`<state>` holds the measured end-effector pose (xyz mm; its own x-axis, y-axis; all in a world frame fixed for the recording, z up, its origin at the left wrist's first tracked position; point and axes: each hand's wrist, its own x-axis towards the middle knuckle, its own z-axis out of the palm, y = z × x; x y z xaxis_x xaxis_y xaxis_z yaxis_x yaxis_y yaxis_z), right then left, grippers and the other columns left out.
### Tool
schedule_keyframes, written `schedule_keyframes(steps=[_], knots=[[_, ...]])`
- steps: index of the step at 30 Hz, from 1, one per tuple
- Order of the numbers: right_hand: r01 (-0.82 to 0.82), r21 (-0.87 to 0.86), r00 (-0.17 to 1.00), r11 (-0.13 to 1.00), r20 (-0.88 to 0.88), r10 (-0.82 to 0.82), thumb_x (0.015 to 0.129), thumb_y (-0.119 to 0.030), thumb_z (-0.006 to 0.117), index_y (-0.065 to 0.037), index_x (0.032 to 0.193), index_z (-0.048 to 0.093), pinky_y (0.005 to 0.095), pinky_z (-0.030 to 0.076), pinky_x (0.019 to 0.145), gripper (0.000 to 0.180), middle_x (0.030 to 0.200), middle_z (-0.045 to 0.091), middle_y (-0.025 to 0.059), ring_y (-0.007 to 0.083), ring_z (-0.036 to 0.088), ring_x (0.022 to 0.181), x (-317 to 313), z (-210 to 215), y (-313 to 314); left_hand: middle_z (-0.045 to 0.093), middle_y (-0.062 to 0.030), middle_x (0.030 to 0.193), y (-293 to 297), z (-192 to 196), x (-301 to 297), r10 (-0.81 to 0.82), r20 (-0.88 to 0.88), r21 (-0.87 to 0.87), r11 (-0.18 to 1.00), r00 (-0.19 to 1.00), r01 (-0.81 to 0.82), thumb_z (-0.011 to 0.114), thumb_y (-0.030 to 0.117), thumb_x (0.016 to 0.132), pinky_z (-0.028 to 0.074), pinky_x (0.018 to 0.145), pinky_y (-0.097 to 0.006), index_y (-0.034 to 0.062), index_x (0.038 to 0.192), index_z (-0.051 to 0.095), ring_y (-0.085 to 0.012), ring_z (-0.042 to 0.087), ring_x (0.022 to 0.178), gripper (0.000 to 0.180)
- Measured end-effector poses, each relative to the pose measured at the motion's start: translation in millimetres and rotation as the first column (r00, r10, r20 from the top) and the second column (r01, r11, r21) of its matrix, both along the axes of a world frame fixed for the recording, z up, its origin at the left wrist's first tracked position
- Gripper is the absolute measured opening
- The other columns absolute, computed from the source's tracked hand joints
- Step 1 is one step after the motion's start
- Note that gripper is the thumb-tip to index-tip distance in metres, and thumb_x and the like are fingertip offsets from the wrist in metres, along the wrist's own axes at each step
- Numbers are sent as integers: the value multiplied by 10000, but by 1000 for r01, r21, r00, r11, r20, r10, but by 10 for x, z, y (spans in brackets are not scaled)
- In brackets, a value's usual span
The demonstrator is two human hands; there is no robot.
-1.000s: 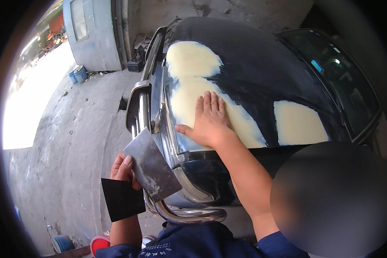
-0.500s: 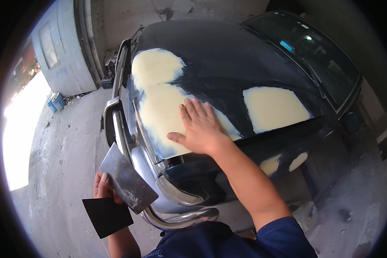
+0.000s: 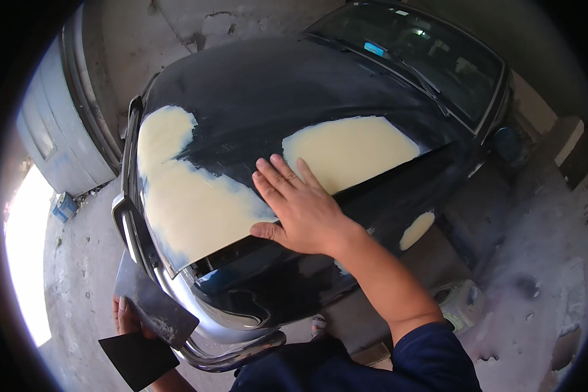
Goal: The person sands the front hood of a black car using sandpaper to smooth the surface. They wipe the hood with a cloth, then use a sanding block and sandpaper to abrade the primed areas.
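My right hand point(image 3: 305, 212) lies flat with fingers stretched out over the side edge of a dark car hood point(image 3: 248, 78), between two areas of cream body filler. The larger filler patch point(image 3: 196, 212) covers the hood's front corner and runs up toward the grille. Near my fingertips is the second filler patch point(image 3: 356, 150), rounded, closer to the windshield. My left hand point(image 3: 125, 318), low beside the bumper, grips a thin grey metal plate point(image 3: 153, 304) with a pale worn corner. With it is a black sheet point(image 3: 139, 359) that looks like sandpaper. Most left fingers are hidden behind these.
A chrome bumper bar point(image 3: 232, 356) curves around the car's front, close to my left arm. The windshield point(image 3: 424, 55) is at the far right. A smaller filler patch point(image 3: 417, 230) marks the fender. At left stand a blue can point(image 3: 64, 206) and a grey door point(image 3: 65, 130).
My right hand has slid from the front filler patch toward the second one by the windshield. The view has shifted rightward, and my left hand keeps the plate and black sheet.
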<state>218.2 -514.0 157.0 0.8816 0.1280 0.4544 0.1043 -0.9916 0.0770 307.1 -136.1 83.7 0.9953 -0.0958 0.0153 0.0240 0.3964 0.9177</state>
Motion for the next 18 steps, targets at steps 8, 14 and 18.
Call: schedule_keyframes(steps=[8,14,18], knots=[[177,80,932,981,-335,-141,925,-661,235,-89,1496,202,484,57,1170,809,1566,171,68,223,119,1452,-107,-22,-1371,648,-75,881,-362,211,-490,189,26,145,971,982,-191,527,276,933,435,483,-238,83,1107,548,-117,537,550,261],[240,75,906,968,-375,-196,922,-669,248,-93,1501,185,415,64,1181,819,1571,153,55,215,104,1453,-248,5,-2134,647,-71,919,-660,231,-1004,300,16,197,934,954,-297,523,286,933,467,541,-241,88,1128,550,-123,576,623,279],[406,70,843,911,-414,-344,905,-695,266,-91,1503,171,401,57,1180,855,1577,128,55,205,78,1458,-356,145,-2653,646,-69,944,-716,217,-1201,345,-5,230,914,939,-335,521,293,933,489,579,-243,91,1141,551,-127,601,671,291]])
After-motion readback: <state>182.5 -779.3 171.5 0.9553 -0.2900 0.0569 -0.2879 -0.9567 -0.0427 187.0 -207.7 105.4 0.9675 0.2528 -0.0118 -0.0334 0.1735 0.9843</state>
